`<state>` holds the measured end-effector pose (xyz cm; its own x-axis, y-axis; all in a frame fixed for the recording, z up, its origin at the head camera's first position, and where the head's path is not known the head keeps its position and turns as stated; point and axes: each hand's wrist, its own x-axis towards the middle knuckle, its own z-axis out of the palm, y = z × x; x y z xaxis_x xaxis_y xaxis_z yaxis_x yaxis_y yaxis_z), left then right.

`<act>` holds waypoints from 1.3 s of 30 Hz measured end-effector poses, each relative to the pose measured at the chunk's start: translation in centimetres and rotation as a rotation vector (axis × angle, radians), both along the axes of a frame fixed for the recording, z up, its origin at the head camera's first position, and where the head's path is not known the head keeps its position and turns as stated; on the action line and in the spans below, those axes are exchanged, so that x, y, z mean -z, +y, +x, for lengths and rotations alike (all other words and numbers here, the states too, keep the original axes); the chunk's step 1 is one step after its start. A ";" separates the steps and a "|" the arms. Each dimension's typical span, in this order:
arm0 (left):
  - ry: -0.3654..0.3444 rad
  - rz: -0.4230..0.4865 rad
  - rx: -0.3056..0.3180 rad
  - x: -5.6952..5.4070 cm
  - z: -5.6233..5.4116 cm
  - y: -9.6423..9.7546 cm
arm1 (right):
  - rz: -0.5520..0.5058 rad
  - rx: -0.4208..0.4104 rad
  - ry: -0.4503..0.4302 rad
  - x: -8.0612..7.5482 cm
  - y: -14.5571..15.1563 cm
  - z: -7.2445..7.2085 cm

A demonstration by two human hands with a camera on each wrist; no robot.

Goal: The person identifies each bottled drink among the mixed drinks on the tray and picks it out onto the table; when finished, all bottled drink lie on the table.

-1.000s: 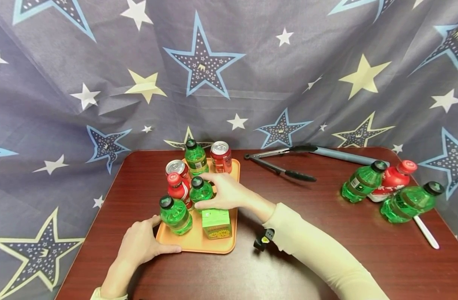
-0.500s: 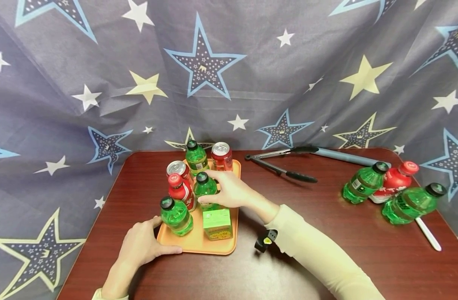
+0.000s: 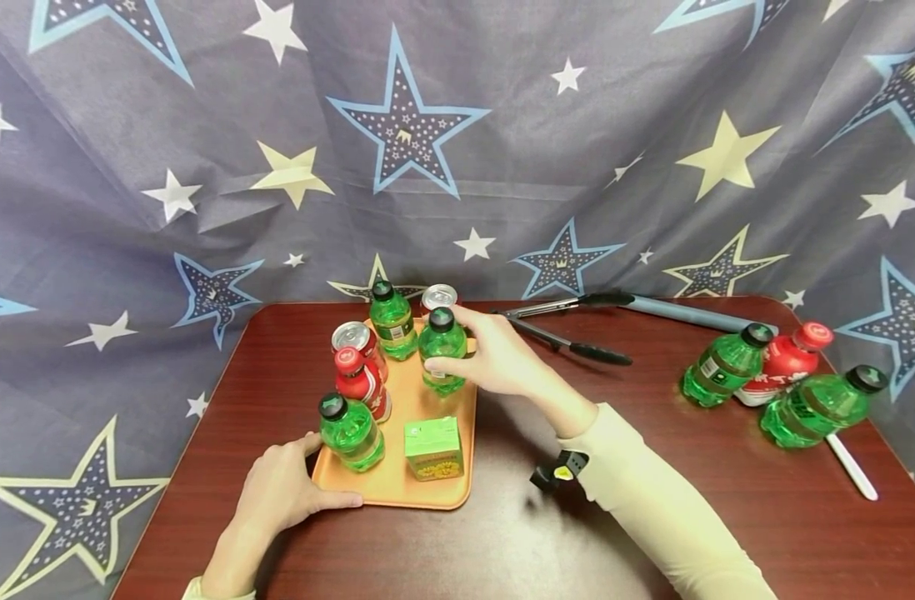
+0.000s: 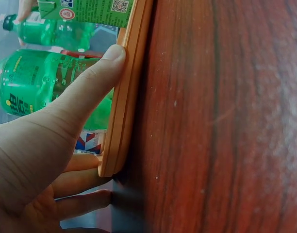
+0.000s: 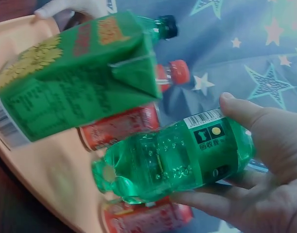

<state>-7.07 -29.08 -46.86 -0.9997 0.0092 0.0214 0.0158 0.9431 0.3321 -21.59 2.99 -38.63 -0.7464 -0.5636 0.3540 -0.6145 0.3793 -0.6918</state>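
In the head view my right hand (image 3: 495,354) grips a green soda bottle (image 3: 441,354) upright over the right back part of an orange tray (image 3: 397,492). The right wrist view shows thumb and fingers round the bottle's upper half; whether its base touches the tray I cannot tell. My left hand (image 3: 281,483) holds the tray's near left corner, thumb along the front rim. On the tray stand a green bottle (image 3: 351,437) by the left hand, a red bottle (image 3: 362,385), a red can (image 3: 356,335), another green bottle (image 3: 392,321) and a green drink carton (image 3: 433,450). My right hand partly hides a second can (image 3: 437,296).
Black-handled tongs (image 3: 562,337) lie at the back of the dark red table (image 3: 577,533), beside a grey-blue bar (image 3: 697,312). To the right are a green bottle (image 3: 726,367), a red bottle (image 3: 783,358), another green bottle (image 3: 821,408) and a white stick (image 3: 851,467). A starry cloth (image 3: 502,167) hangs behind.
My right hand has moved the green bottle from beside the red bottle to the right and back, in front of the far can. My left hand has stayed at the tray corner.
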 end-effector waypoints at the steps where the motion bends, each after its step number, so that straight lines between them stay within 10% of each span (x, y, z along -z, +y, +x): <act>1: 0.004 0.000 0.001 0.0 0.0 0.0 | -0.008 0.011 -0.001 -0.2 0.4 0.0; 39: -0.001 0.002 0.012 -0.4 0.1 0.0 | 0.048 0.384 0.030 -2.0 16.1 1.6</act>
<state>-6.93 -29.11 -46.46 -0.9996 0.0209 0.0205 0.0265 0.9422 0.3339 -19.99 19.09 -36.63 -0.8960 -0.2610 0.3591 -0.4410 0.6171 -0.6517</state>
